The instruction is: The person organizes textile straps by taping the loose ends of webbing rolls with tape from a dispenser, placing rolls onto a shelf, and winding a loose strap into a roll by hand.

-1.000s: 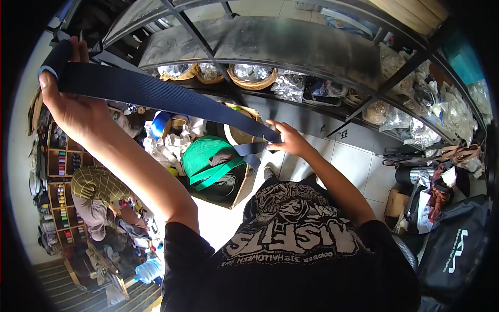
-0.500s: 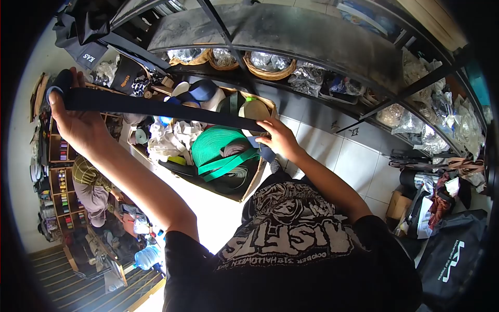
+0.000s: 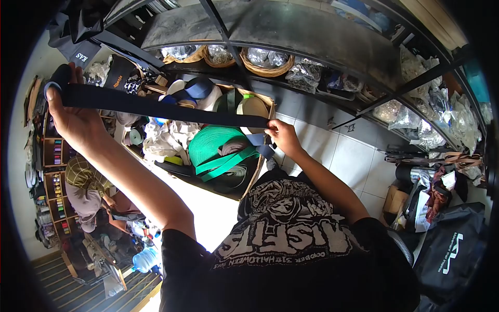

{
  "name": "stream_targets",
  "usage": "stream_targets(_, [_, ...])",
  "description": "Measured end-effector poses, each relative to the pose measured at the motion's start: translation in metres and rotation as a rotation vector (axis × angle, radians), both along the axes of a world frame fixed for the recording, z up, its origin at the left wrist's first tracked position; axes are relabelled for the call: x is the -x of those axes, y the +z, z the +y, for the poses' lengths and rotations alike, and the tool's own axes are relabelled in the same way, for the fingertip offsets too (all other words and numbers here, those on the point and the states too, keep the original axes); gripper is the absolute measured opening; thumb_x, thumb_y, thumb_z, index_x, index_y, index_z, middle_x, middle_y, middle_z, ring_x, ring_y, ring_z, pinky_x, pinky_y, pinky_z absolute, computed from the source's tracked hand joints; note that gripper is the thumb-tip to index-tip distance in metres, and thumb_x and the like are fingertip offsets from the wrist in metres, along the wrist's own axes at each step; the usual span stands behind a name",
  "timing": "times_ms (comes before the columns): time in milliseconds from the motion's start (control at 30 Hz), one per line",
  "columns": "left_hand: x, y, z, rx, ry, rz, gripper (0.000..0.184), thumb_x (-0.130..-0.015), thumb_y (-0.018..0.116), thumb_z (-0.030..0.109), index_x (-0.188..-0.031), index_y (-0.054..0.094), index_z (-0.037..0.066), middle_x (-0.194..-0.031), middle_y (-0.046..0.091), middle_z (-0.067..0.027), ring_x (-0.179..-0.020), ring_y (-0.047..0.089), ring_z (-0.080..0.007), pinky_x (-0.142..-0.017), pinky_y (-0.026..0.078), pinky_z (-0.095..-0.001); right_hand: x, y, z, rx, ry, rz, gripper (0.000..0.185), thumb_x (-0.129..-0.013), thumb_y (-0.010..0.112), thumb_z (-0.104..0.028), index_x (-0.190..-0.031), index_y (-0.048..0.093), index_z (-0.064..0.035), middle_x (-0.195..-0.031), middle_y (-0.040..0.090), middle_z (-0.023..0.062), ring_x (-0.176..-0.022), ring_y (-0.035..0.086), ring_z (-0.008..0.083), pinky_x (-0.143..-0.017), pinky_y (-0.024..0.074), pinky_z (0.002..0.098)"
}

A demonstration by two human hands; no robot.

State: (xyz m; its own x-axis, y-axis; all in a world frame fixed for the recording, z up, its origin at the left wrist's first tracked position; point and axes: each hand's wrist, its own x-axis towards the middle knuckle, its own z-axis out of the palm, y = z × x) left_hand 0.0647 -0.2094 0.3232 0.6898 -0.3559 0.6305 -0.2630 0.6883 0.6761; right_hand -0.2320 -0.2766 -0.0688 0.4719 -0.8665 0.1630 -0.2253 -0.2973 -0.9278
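A wide navy strap [image 3: 166, 111], like webbing or elastic, stretches nearly straight between my two hands. My left hand [image 3: 78, 122], raised at the far left, is closed on one end, where the strap curls over by the thumb and fingers. At the other end my right hand [image 3: 283, 136] pinches the strap between thumb and fingers. Below that pinch hangs a short folded tail of the same strap. Under the strap stands a cardboard box [image 3: 243, 196] holding a large green webbing roll [image 3: 210, 148], a bundle of white straps [image 3: 169, 138] and several other rolls.
A black metal rack [image 3: 312, 47] runs along the back, with wicker baskets [image 3: 267, 67] and plastic-wrapped bags [image 3: 431, 117] in it. At left another person [image 3: 88, 192] bends beside shelves of thread spools [image 3: 57, 179]. A large black bag [image 3: 452, 255] lies at right.
My right hand has shifted slightly right along with its end of the strap, and its fingers have closed into a tighter pinch. The folded tail now hangs more freely.
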Motion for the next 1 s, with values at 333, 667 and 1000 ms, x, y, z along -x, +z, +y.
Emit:
stream_targets(333, [0.01,-0.013,-0.008,-0.037,-0.097,0.04,0.059,-0.087,0.063,0.033,-0.121,0.047,-0.012,-0.117,0.057,-0.0257,-0.119,0.05,-0.0364,-0.109,0.035,-0.0453,0.076,0.008,-0.02,-0.79,0.188,-0.266,0.035,-0.083,0.067,-0.003,-0.115,0.056,0.0026,-0.098,0.06,0.0133,-0.087,0.065,0.021,-0.081,0.0571,0.0327])
stream_targets(667, [0.052,-0.027,-0.025,-0.058,-0.158,-0.115,0.053,-0.085,0.066,0.023,-0.121,0.049,-0.013,-0.108,0.06,-0.0267,-0.099,0.064,-0.0334,-0.093,0.05,-0.0391,0.189,0.035,-0.053,-0.945,0.24,-0.023,0.04,-0.081,0.066,-0.003,-0.118,0.055,0.0042,-0.095,0.063,0.0129,-0.086,0.064,0.0199,-0.079,0.056,0.0315])
stream_targets(1000, [0.061,-0.042,-0.041,-0.082,-0.23,-0.085,0.052,-0.085,0.067,0.016,-0.12,0.048,-0.015,-0.105,0.061,-0.0263,-0.096,0.065,-0.0338,-0.092,0.051,-0.0405,0.229,0.075,-0.058,-0.959,0.348,-0.081,0.035,-0.083,0.064,-0.01,-0.117,0.06,0.001,-0.086,0.061,0.004,-0.08,0.062,0.0155,-0.082,0.0533,0.0296])
